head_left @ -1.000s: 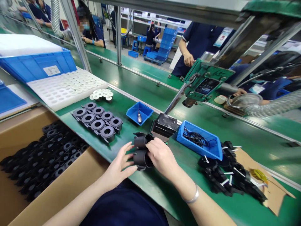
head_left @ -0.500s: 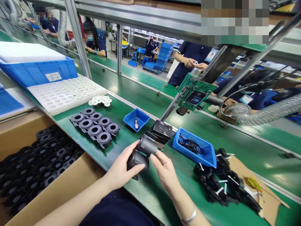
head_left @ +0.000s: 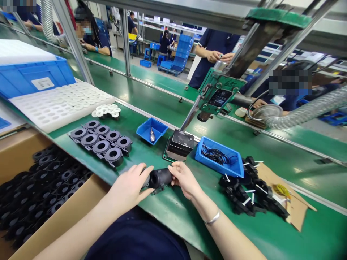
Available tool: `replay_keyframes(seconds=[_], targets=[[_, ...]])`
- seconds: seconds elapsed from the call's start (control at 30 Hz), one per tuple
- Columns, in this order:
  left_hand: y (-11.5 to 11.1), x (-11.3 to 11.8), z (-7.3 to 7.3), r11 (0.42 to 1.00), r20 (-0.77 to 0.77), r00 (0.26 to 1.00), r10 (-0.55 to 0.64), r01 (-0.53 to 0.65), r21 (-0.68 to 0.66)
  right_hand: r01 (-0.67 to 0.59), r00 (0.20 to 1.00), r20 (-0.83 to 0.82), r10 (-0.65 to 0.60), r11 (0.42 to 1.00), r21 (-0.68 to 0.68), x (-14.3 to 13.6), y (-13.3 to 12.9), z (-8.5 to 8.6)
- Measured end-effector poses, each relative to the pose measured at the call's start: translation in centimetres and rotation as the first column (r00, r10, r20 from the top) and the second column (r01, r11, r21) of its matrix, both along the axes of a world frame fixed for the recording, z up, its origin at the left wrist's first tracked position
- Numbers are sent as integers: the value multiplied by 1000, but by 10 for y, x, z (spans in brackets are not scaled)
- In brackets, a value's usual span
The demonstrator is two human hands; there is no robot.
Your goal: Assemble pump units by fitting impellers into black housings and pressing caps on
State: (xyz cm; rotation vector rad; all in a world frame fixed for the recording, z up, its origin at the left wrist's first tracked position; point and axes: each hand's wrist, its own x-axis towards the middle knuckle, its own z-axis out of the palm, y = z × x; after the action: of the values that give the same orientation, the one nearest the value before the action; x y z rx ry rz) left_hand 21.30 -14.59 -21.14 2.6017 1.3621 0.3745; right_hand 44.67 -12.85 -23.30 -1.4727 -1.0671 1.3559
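Note:
In front of me, low over the near edge of the green bench, is a black cylindrical plastic housing [head_left: 162, 178] with a round opening facing left. My right hand [head_left: 185, 180] pinches its right end between thumb and fingers. My left hand [head_left: 132, 187] curls around a second black housing [head_left: 146, 181], mostly hidden behind the fingers, beside the first one's opening. Left of my hands, several similar black housings [head_left: 101, 146] stand in rows with their round holes up. Just beyond my hands sits the black block base [head_left: 180, 142] of a green press [head_left: 219, 94].
A blue tray [head_left: 143, 135] holds a metal-tipped tool; a blue bin [head_left: 200, 155] holds black cables. White rings [head_left: 105, 110] lie by a white foam tray [head_left: 48, 124]. Black parts with white ties [head_left: 244, 198] lie right. A carton [head_left: 81, 202] of black housings stands left. Co-workers sit across.
The two housings, held one above the other before, are now lower and side by side, left and right. My left hand has shifted left and my view has turned slightly.

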Motion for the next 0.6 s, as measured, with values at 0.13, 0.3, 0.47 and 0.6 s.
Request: replay_keyframes(seconds=[0.13, 0.3, 0.47, 0.6], targets=[[-2, 1, -3, 1000, 28, 1000, 10, -11, 12, -83, 957, 289, -16, 942, 325, -3, -13, 16], [-3, -1, -4, 1000, 83, 996, 30, -30, 2, -791, 460, 879, 127, 508, 341, -15, -35, 23], [-10, -12, -6, 997, 102, 992, 73, -71, -21, -822, 286, 955, 83, 533, 200, -16, -27, 14], [-20, -27, -7, 993, 181, 981, 75, -56, -103, -688, 531, 835, 142, 647, 327, -3, -10, 6]])
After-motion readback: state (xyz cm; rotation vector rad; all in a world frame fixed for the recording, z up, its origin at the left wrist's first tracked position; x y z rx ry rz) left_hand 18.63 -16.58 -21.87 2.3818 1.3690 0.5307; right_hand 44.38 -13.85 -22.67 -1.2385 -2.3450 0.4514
